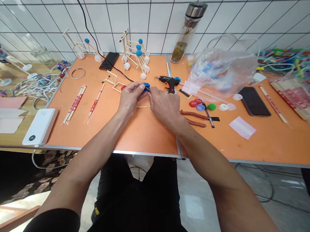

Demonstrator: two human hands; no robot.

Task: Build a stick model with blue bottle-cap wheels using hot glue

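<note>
our left hand and right hand pinched a round blue plastic cap together above the orange counter, near a black hot glue gun.

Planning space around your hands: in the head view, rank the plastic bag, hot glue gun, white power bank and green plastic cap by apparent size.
1. Plastic bag
2. White power bank and hot glue gun: they look similar, and the power bank sits nearer the camera, so I won't rank them.
3. Green plastic cap
</note>
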